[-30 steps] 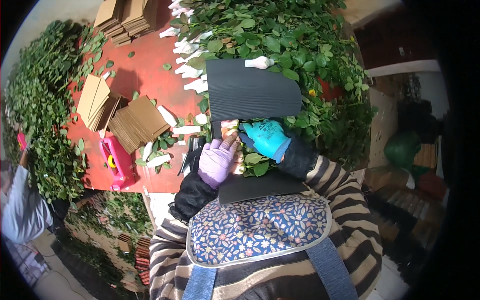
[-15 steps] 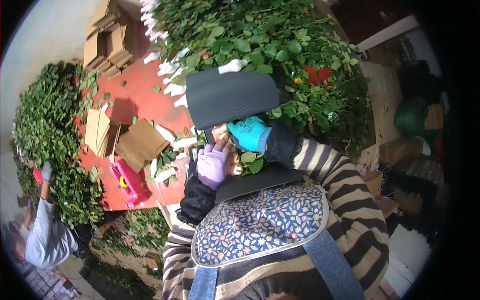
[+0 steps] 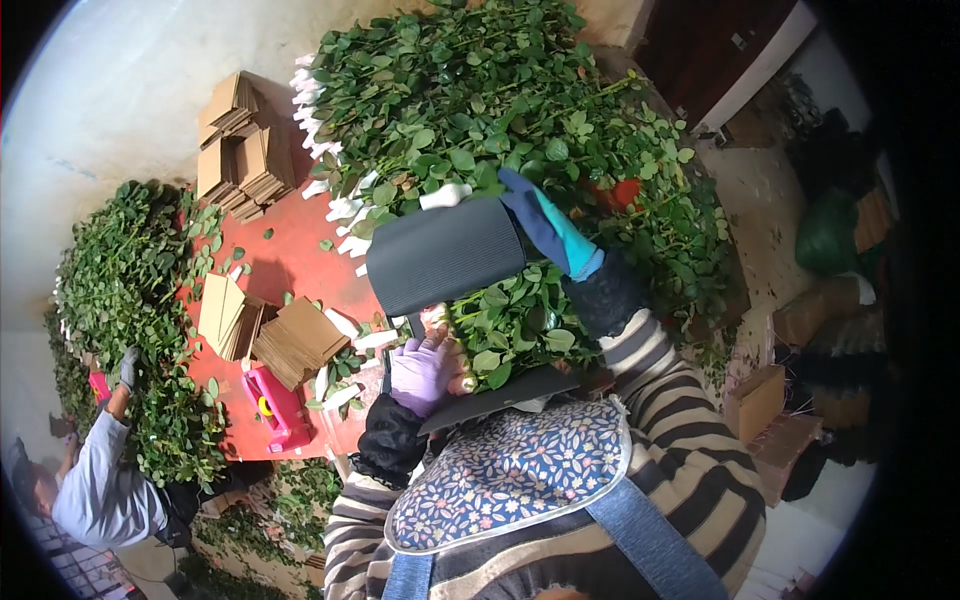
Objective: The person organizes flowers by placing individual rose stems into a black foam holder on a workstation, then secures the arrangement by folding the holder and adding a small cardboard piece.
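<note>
My left hand, in a purple glove, is closed around pale pink and cream roses, its fingers bent at the blooms. The leafy stems of these roses extend to the right between two dark panels. My right hand, in a teal and dark blue glove, is stretched out flat at the right edge of the far ribbed dark panel. Nothing shows in its grasp. The near dark panel lies against my flowered apron. A rose with a white sleeve lies just beyond the far panel.
A large pile of leafy stems covers the far table. On the red tabletop are cardboard stacks and a pink tape dispenser. At the left, a co-worker in a pale sleeve reaches toward another leafy pile.
My right hand has moved from the blooms up and right to the far panel's edge, its fingers now straight. More stems show between the panels. My left hand stays at the roses.
</note>
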The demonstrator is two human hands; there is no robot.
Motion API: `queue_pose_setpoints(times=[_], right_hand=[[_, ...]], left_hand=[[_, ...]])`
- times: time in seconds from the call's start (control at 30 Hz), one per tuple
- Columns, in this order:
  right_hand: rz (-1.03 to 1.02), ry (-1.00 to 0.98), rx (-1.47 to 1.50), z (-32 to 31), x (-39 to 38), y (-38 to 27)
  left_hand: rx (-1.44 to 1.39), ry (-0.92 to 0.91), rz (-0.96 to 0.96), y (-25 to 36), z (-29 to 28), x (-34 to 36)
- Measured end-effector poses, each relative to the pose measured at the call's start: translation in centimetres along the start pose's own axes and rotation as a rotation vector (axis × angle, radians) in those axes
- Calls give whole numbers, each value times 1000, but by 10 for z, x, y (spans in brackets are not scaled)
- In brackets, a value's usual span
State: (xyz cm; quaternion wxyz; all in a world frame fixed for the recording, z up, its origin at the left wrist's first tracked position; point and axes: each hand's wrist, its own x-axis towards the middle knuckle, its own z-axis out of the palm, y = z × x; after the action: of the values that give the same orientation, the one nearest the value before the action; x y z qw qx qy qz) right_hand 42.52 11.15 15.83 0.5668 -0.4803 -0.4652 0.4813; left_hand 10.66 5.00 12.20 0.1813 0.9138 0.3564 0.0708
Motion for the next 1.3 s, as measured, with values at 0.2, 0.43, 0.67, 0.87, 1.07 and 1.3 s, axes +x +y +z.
queue_pose_setpoints(times=[0.2,0.43,0.67,0.87,1.07,1.3], right_hand=[[-197,-302,703,-4,-35,-25],[118,-781,-14,52,-27,-38],[-169,-1069,-1177,91,-40,12],[-485,-926,-1264,76,-88,48],[-506,-920,-1439,86,-90,32],[-438,-944,-1396,90,-87,20]], left_hand=[[110,-62,1,-2,-2,-6],[-148,-134,-42,-9,-13,3],[-273,14,38,-24,20,-11],[-251,298,-80,-53,42,-70],[297,524,-749,-97,-32,-70],[298,264,-1252,-189,-37,-37]])
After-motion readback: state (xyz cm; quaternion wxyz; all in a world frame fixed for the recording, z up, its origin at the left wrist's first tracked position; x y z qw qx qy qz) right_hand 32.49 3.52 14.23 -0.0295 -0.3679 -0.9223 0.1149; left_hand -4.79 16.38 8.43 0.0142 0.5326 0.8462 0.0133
